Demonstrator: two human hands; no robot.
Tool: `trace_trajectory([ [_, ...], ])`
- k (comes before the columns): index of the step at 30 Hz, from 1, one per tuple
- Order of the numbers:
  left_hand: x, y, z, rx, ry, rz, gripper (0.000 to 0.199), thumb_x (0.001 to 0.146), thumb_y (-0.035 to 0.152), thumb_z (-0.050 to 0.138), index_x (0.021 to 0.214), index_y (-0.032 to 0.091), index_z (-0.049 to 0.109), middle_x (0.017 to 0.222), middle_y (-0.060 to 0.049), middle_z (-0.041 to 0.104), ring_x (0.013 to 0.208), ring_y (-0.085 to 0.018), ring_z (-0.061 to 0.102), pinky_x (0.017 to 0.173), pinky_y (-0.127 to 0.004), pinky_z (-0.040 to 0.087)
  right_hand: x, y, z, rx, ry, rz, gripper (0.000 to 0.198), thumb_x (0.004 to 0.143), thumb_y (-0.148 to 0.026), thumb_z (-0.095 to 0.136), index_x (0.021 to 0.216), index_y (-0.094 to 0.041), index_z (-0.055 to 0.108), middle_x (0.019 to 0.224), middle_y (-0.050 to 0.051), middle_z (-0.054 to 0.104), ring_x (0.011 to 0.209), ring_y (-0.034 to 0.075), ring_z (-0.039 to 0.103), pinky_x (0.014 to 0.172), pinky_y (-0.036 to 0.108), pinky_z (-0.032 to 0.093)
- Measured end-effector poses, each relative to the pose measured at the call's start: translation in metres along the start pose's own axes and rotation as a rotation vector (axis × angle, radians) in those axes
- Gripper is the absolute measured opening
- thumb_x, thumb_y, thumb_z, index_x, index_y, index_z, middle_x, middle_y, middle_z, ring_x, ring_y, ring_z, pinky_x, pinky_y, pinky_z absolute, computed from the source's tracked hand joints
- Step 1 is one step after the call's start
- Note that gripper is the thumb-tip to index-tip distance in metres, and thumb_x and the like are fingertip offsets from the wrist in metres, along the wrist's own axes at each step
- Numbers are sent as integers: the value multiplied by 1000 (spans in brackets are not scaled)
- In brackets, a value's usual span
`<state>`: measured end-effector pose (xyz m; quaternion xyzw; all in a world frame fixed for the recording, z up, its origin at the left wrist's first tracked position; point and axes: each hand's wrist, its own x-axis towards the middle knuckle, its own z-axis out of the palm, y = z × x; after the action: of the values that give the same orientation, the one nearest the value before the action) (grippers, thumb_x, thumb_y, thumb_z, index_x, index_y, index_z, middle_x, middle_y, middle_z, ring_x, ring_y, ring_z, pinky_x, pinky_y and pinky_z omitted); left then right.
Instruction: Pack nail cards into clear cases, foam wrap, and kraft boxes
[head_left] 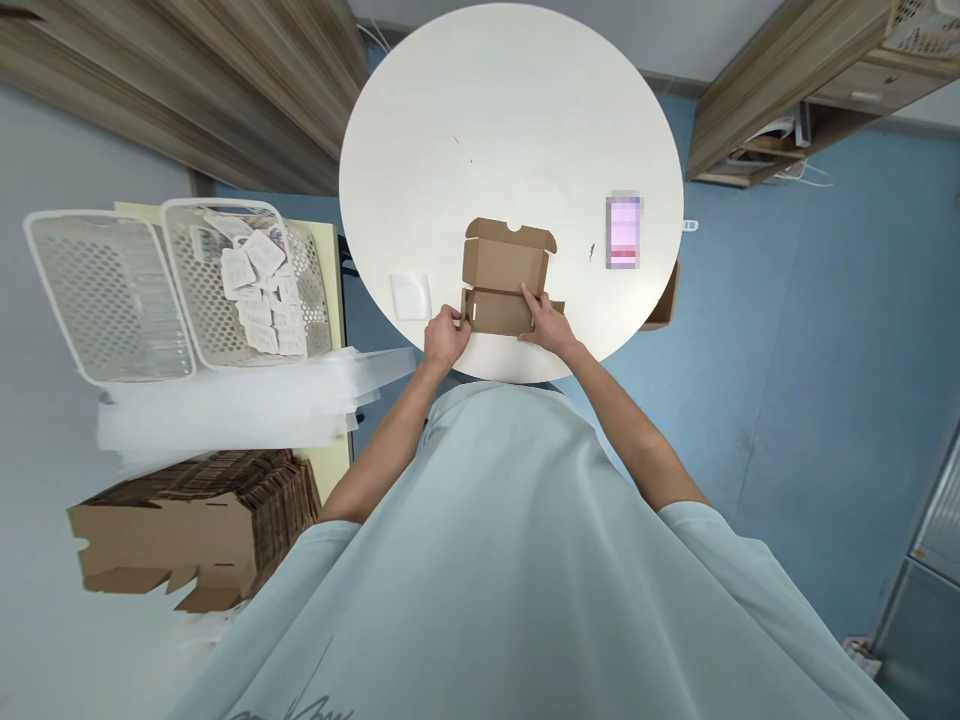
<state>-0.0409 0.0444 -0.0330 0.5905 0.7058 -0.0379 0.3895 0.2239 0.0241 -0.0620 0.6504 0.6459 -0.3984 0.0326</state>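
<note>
A brown cardboard mailer box (504,312) lies partly folded near the front edge of the round white table (510,120). Its lid (506,262) is spread out away from me, with side tabs standing off it. On the left side wall, my left hand (446,338) is closed, thumb and fingers pinching the cardboard. My right hand (549,324) grips the opposite side, its index finger reaching over the inside near the fold and its thumb at the front corner. Left of the box sits a flat white packet (410,297).
A phone with a blurred screen (623,232) lies on the table's right. To the left are a white perforated basket (180,290) of small white packets, white wrapping sheets (225,410) and a stack of flat cardboard boxes (172,540). An open brown carton (664,305) shows below the table's right edge.
</note>
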Motion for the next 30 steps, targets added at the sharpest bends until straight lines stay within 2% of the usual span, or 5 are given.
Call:
trace_trajectory([
  [6, -3, 12, 11, -82, 18, 102, 50, 110, 42, 63, 154, 17, 61, 146, -15, 80, 116, -31, 81, 110, -43, 58, 0, 1, 0, 9, -29, -8, 141, 89, -33, 97, 188, -42, -2, 175, 23, 42, 127, 42, 75, 104, 59, 68],
  [12, 9, 9, 15, 9, -11, 67, 27, 108, 26, 61, 131, 20, 74, 137, -14, 83, 126, -33, 77, 109, -42, 57, -4, 3, 1, 36, -54, -48, 152, 84, -38, 102, 187, -42, -10, 179, 24, 37, 134, 42, 72, 109, 60, 67],
  [17, 11, 12, 16, 86, -19, 35, 19, 108, 26, 62, 120, 20, 75, 126, -15, 83, 119, -33, 76, 101, -41, 57, -6, 1, 1, 27, -69, -30, 150, 86, -34, 101, 187, -43, -8, 183, 23, 33, 143, 44, 68, 113, 62, 66],
  [23, 5, 18, 15, 233, -55, 21, 28, 112, 33, 52, 117, 20, 76, 119, -20, 81, 116, -39, 75, 97, -46, 57, -7, -2, -1, 17, -67, -17, 148, 87, -34, 99, 187, -42, -8, 183, 23, 34, 148, 48, 64, 114, 64, 65],
  [30, 2, 28, 13, 314, -53, -4, 35, 110, 28, 47, 122, 17, 78, 123, -25, 80, 120, -43, 74, 97, -51, 57, -6, -4, -1, 24, -36, -20, 139, 85, -36, 100, 189, -36, 8, 182, 24, 36, 153, 49, 60, 116, 63, 64],
])
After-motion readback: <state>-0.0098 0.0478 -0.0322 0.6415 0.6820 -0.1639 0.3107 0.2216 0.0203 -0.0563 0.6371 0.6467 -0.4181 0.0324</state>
